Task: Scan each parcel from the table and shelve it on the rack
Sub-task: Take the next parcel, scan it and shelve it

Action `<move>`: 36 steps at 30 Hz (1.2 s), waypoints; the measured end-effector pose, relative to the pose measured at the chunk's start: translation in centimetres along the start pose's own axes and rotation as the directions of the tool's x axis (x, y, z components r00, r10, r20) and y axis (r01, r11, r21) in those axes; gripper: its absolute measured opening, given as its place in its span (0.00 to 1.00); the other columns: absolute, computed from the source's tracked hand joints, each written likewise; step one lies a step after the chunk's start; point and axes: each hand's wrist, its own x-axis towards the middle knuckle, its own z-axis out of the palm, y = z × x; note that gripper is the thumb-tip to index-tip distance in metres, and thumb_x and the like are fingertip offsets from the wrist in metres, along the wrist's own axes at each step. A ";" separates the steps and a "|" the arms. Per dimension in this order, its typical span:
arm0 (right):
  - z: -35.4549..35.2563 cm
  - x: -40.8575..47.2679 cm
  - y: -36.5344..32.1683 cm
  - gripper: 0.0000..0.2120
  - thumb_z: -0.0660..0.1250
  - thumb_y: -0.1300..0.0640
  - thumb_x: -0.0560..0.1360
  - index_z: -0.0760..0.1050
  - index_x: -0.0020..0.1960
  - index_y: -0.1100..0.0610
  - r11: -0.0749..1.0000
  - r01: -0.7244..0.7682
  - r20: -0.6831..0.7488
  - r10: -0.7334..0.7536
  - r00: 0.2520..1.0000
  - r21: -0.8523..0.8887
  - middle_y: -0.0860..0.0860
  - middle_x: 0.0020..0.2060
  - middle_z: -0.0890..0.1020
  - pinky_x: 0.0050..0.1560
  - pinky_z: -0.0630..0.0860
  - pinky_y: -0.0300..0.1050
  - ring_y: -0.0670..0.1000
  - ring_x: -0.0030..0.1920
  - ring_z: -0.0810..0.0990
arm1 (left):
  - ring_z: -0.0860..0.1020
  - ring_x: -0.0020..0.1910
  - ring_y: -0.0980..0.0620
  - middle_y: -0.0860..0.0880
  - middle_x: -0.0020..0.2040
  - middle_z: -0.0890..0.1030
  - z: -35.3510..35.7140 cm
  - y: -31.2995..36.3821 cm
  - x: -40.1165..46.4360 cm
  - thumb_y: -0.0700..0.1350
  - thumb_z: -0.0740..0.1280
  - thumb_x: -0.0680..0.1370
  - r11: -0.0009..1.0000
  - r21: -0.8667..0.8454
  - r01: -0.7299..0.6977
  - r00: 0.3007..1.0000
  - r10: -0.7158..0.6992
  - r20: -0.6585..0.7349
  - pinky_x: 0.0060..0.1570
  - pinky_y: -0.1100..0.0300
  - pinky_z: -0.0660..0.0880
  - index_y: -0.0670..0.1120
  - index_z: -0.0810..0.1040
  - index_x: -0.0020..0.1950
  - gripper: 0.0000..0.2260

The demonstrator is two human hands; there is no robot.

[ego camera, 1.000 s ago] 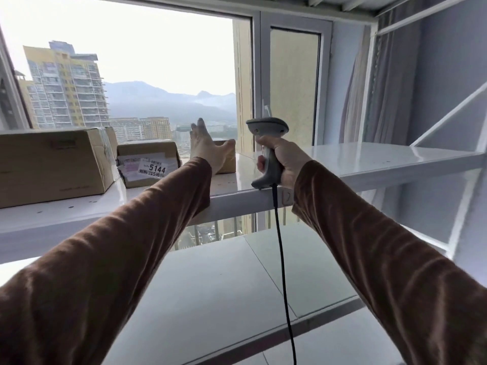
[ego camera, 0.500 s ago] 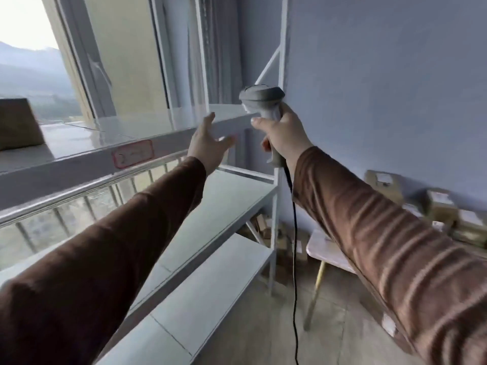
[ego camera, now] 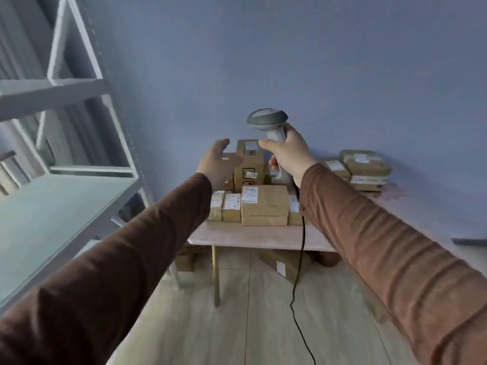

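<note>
Head view: parcels [ego camera: 264, 204] beyond empty, spread left hand [ego camera: 217, 164] (right hand [ego camera: 288, 154] clamped on scanner [ego camera: 267, 121]).

Pale counter [ego camera: 263, 237] against the far blue wall, thin legs on a wood floor [ego camera: 263, 325]. Cardboard parcels [ego camera: 264, 206] crowd its left-centre, labels up, some stacked; a second stack [ego camera: 365, 167] sits far right. More boxes [ego camera: 283, 263] on the floor beneath. White rack [ego camera: 66, 201] at left, near shelf bare.
</note>
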 end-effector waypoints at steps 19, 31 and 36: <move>-16.8 15.1 28.9 0.11 0.73 0.52 0.77 0.73 0.54 0.53 0.895 -0.422 -0.067 0.417 0.906 -0.141 0.59 0.47 0.83 0.47 0.80 0.60 0.57 0.39 0.78 | 0.71 0.73 0.47 0.45 0.76 0.72 33.5 -10.9 12.0 0.48 0.68 0.82 0.936 0.019 0.351 0.883 -0.338 0.326 0.74 0.51 0.68 0.45 0.67 0.79 0.26; -13.5 20.5 42.5 0.08 0.72 0.61 0.77 0.74 0.51 0.54 0.796 -0.598 -0.116 0.588 0.800 -0.090 0.49 0.36 0.80 0.31 0.74 0.36 0.48 0.34 0.78 | 0.71 0.73 0.41 0.43 0.77 0.70 43.2 -19.4 18.8 0.42 0.60 0.84 0.850 0.114 0.514 0.802 -0.523 0.287 0.73 0.47 0.68 0.43 0.58 0.82 0.26; -12.0 21.5 46.9 0.08 0.68 0.67 0.76 0.75 0.53 0.60 0.678 -0.735 -0.034 0.734 0.678 0.007 0.58 0.42 0.80 0.44 0.79 0.54 0.57 0.42 0.80 | 0.72 0.71 0.39 0.40 0.73 0.72 45.7 -20.9 20.1 0.36 0.62 0.81 0.799 0.150 0.582 0.762 -0.601 0.243 0.72 0.45 0.69 0.40 0.60 0.79 0.26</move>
